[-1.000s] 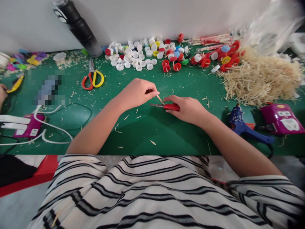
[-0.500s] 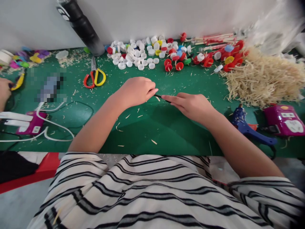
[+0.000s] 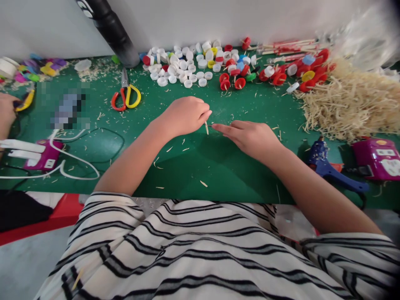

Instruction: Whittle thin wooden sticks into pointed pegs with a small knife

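Note:
My left hand (image 3: 184, 114) pinches a short wooden stick (image 3: 206, 127), its tip down on the green mat (image 3: 200, 166). My right hand (image 3: 251, 135) lies palm down just right of it, index finger stretched toward the stick. A thin dark blade tip shows past that fingertip. The rest of the knife is hidden under the hand. The two hands almost touch at the middle of the mat.
Behind the hands lie a heap of white and coloured bottle caps (image 3: 184, 68), scissors (image 3: 126, 96) and a black bottle (image 3: 112, 29). A pile of wooden sticks (image 3: 350, 104), a blue glue gun (image 3: 325, 164) and a purple power strip (image 3: 379, 156) lie at the right. Another person's hand (image 3: 6, 114) is at the far left.
The red knife handle seen a second ago is now covered by my right hand, which has flattened. My left hand has turned the stick more upright. The view shifted slightly.

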Demonstrator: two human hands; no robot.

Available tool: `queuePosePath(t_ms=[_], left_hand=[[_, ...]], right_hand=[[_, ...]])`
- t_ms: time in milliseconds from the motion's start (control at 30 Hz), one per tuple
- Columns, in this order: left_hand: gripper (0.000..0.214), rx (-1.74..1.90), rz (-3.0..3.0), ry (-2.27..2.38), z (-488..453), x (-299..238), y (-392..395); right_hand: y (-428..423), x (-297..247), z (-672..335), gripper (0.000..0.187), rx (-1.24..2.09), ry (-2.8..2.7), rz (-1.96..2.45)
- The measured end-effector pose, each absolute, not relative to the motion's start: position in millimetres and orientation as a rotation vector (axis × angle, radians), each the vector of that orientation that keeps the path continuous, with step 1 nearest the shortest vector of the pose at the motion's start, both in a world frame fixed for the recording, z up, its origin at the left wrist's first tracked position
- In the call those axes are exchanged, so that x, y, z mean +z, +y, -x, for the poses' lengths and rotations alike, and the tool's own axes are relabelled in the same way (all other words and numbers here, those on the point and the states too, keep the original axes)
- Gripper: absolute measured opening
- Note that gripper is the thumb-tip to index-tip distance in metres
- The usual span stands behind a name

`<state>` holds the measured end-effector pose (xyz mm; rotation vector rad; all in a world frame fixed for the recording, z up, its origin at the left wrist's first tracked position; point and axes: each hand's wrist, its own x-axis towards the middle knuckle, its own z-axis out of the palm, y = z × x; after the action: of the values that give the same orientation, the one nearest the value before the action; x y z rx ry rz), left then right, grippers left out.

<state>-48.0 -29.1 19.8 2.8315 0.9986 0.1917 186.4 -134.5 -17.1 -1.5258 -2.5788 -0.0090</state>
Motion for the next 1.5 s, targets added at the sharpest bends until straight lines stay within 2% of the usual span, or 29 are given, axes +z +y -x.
queuePosePath(t_ms=[267, 433, 600, 767, 1000, 1500], left_hand=[[0.039, 0.27, -2.769, 1.004, 47, 12, -27], [0.037, 0.24, -2.792, 0.976, 47, 13, -30], [0.038, 0.206, -2.812, 0.982, 48, 13, -31], [0.039, 0.195, -2.813, 0.981, 52, 11, -28], [0.038, 0.236, -2.777, 0.936, 51, 7, -26], [0.04, 0.285, -2.643, 0.93, 53, 2, -16]], right_hand=[[-135, -11, -181, 0.053, 0.293, -2.509, 1.499], [-137, -9, -182, 0.053, 0.362, -2.481, 1.48], [-142, -13, -185, 0.053, 0.337, -2.527, 1.526], [-151, -20, -185, 0.052, 0.075, -2.704, 1.641], [-142, -19, -182, 0.052, -0.015, -2.613, 1.646], [-136, -14, -169, 0.052, 0.236, -2.518, 1.644]])
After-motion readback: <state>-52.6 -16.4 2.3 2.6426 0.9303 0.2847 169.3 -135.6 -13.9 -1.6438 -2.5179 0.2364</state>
